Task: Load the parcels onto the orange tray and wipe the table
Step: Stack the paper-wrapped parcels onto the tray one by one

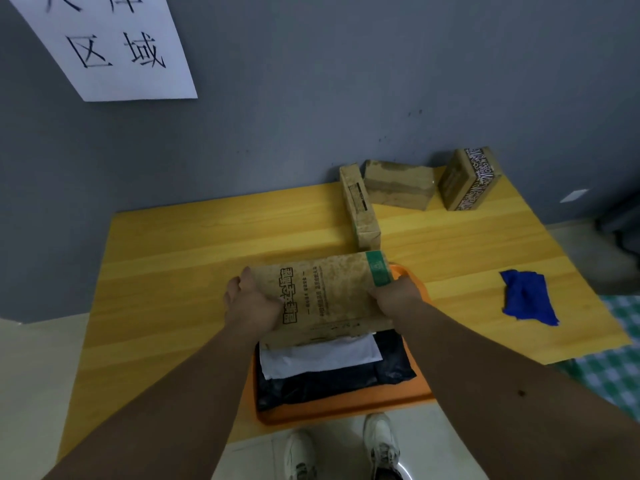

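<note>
A person stands at a yellow wooden table (207,244), both bare arms reaching forward. The left hand (251,303) and the right hand (394,296) grasp opposite ends of a flat brown cardboard parcel (329,292) with dark print and a green band, fingers curled around its edges. The parcel is held between the hands, above the far end of an orange tray (346,408). Just below the hands, nearer the person, a black plastic mailer (346,379) with a white label (322,355) lies in the tray. Beyond the hands, three brown boxes (400,183) stand by the grey wall. Well to the right of the right hand, a crumpled blue cloth (528,299) lies on the table.
</note>
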